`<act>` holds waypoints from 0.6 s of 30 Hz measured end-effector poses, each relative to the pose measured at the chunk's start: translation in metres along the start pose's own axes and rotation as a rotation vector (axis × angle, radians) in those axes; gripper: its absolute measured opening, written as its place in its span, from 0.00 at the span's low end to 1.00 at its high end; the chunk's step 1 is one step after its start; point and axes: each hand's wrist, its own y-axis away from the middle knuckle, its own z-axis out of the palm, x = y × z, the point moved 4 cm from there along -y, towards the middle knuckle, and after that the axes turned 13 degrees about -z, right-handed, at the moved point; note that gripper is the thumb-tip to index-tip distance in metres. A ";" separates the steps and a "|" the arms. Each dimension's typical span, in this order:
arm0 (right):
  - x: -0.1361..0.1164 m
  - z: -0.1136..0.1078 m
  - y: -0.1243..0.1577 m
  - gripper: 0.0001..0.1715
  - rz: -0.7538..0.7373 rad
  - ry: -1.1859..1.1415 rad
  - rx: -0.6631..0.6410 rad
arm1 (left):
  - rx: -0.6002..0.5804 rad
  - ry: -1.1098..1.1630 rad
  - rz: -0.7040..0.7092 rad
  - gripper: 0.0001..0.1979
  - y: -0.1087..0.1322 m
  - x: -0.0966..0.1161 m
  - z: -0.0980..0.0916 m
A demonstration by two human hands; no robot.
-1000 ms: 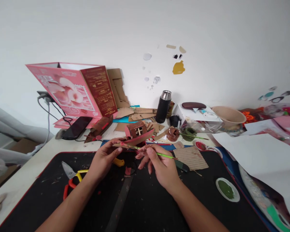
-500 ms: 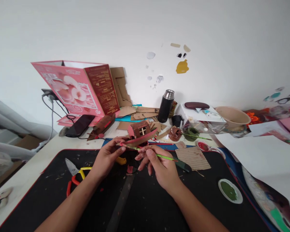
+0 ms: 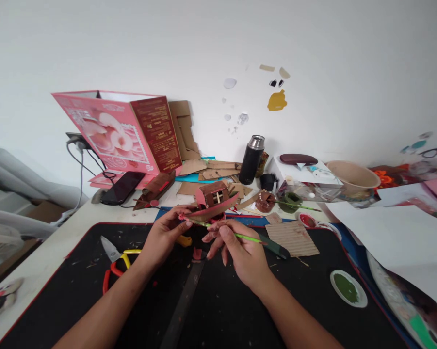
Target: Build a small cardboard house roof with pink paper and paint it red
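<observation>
My left hand [image 3: 165, 233] pinches the left end of a curved strip [image 3: 218, 208], painted pinkish red and brown and seemingly cardboard. Between the fingers of my right hand [image 3: 244, 254] lies a slim green paintbrush [image 3: 250, 238], its front end pointing left to the strip near my left fingertips. Whether the brush tip touches the strip I cannot tell. Just behind the strip stands a small brown model house [image 3: 217, 195] with a window, its lower part hidden. Under my hands a steel ruler [image 3: 185, 300] lies on the black mat [image 3: 138, 310].
Scissors [image 3: 112, 249] with red and yellow handles lie left of my forearm. Corrugated cardboard [image 3: 293, 238] and a lid of green paint [image 3: 345, 287] are at the right. Behind are a black thermos [image 3: 251, 160], paint pots [image 3: 265, 201], a phone [image 3: 124, 188] and a pink box [image 3: 109, 131].
The whole view has shifted slightly, so things sit a little farther right. Both hands keep their holds on the strip and paintbrush, with barely any movement.
</observation>
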 end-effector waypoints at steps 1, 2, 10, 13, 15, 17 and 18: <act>0.000 0.001 0.000 0.22 -0.002 -0.006 -0.002 | -0.001 -0.005 0.006 0.12 0.000 0.001 0.001; 0.000 0.001 0.000 0.22 -0.004 -0.011 -0.006 | 0.002 -0.014 0.008 0.12 0.001 0.001 0.001; 0.002 0.007 0.002 0.21 -0.007 -0.041 -0.023 | -0.014 -0.051 0.010 0.11 0.002 0.001 0.000; 0.000 0.009 0.003 0.21 -0.003 -0.075 -0.049 | -0.042 -0.051 0.010 0.10 0.001 -0.002 -0.002; -0.002 0.009 0.003 0.22 -0.005 -0.086 -0.055 | -0.038 -0.045 0.001 0.12 -0.001 -0.004 -0.004; -0.004 0.007 0.002 0.22 -0.021 -0.089 -0.033 | -0.028 -0.028 -0.007 0.13 -0.002 -0.005 -0.004; -0.006 0.004 0.001 0.22 -0.032 -0.092 -0.015 | -0.026 -0.018 -0.010 0.14 -0.002 -0.006 -0.004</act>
